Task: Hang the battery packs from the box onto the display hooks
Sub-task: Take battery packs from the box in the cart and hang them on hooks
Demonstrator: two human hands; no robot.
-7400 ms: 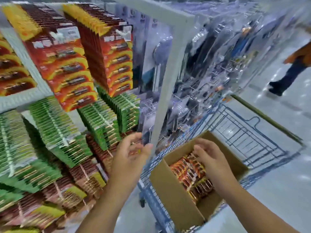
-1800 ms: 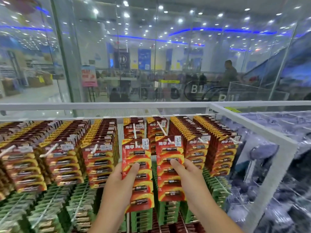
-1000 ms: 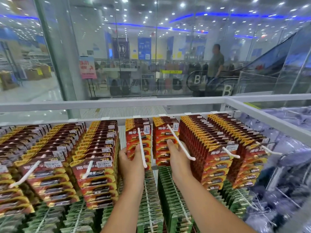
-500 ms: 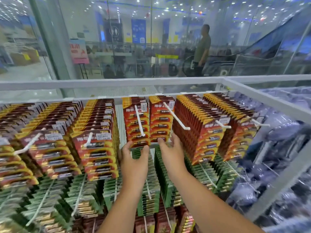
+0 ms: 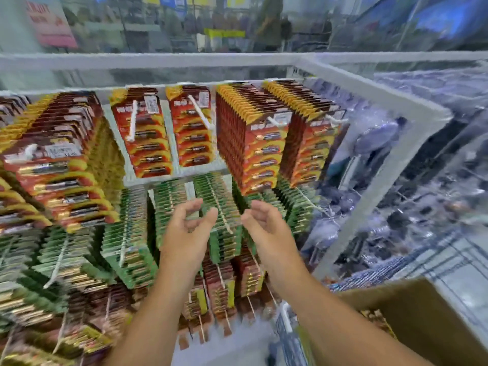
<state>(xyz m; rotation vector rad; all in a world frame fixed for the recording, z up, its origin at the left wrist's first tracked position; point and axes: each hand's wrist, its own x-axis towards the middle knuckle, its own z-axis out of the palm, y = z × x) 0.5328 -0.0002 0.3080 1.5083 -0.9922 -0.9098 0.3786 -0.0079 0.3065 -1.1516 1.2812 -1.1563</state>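
Observation:
Red and yellow battery packs (image 5: 145,133) hang on two white display hooks (image 5: 131,122) in the middle of the top row, a second short stack (image 5: 194,128) beside the first. My left hand (image 5: 188,231) and my right hand (image 5: 264,228) are below them, in front of the green packs (image 5: 219,207). Both hands are empty, with fingers loosely curled and apart. The cardboard box (image 5: 422,313) shows at the bottom right, with a few red packs (image 5: 377,320) visible inside it.
Full rows of red packs (image 5: 256,138) hang right and left of the two short stacks. Rows of green and brown packs fill the hooks below. A white rack frame (image 5: 383,96) edges the display at right. A blue wire cart (image 5: 287,334) holds the box.
Both hands have let go of the red packs pushed back on the two middle hooks and dropped lower, away from the rack. The view has tilted down and the box has come into sight.

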